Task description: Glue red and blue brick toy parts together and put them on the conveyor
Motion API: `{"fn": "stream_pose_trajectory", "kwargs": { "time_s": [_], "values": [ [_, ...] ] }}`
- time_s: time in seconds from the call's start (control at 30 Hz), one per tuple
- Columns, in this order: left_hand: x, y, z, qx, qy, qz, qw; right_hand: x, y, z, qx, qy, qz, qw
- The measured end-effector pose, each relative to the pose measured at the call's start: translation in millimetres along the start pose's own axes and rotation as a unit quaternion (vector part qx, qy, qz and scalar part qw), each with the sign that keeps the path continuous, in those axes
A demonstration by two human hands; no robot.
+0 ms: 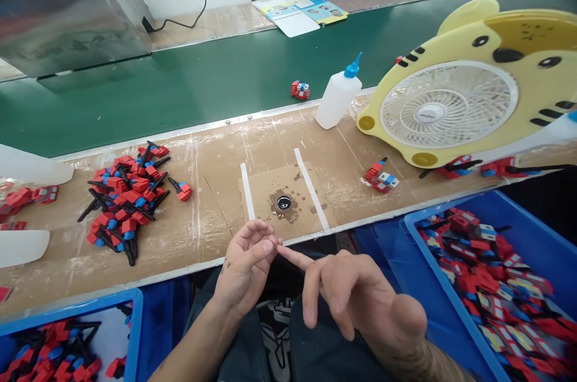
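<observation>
Left hand [246,265]: fingers curled toward the thumb; whether they close on something tiny cannot be told.
Right hand [356,292]: fingers loosely apart and empty, index stretched to the left fingertips.
Small dark dish [284,203]: just beyond the hands, on spattered cardboard [279,181] between white strips [247,190].
Toy parts [126,196]: piled on the worktop [211,184], left.
White bottle [337,100]: beside a yellow fan [399,90].

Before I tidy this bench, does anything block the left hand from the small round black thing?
Nothing visible: spotted cardboard lies between the left hand and the black thing; the white strips flank it.
</observation>
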State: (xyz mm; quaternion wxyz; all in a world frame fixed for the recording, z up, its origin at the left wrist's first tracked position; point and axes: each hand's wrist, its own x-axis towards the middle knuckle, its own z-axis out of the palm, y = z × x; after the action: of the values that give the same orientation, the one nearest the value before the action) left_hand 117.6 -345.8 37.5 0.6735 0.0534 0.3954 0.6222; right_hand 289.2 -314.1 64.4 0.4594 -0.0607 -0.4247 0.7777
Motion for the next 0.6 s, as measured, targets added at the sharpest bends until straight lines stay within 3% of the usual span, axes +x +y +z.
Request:
{"fn": "stream_pose_trajectory", "kwargs": {
  "time_s": [0.6],
  "values": [
    [10, -7, -3.1, 0.022, -0.018, -0.037, 0.999, -1, 9, -9, -0.031, 0.011, 0.006, 0.999]
  ]
}}
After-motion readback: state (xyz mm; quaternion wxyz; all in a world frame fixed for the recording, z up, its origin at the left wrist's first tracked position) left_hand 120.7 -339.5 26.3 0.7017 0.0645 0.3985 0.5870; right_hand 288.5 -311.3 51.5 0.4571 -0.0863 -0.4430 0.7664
